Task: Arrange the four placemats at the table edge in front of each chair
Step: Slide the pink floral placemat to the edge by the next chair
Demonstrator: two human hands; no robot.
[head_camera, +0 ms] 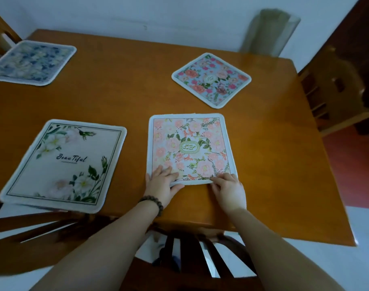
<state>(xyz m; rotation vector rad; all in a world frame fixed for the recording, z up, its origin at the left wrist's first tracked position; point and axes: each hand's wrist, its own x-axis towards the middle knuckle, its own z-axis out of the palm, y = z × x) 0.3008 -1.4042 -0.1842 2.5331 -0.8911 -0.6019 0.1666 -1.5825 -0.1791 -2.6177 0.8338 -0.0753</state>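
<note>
Bare counter (124, 97) runs wide through the middle, between the blue mat (31, 61) far left and the rose mat (211, 79) far right. A narrow strip stays open between the white mat (63, 162) and the pink mat (189, 148). The right side is clear to the edge. A chair back (192, 248) crowds the near edge below both hands.

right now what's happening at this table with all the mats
A person is laying out four placemats on a wooden table. Both hands grip the near edge of the pink floral placemat, left hand at its left corner, right hand at its right, in front of a dark chair. The white "Beautiful" placemat lies to its left at the near edge. The blue placemat sits far left, and the rose-patterned placemat lies rotated, away from any edge.
</note>
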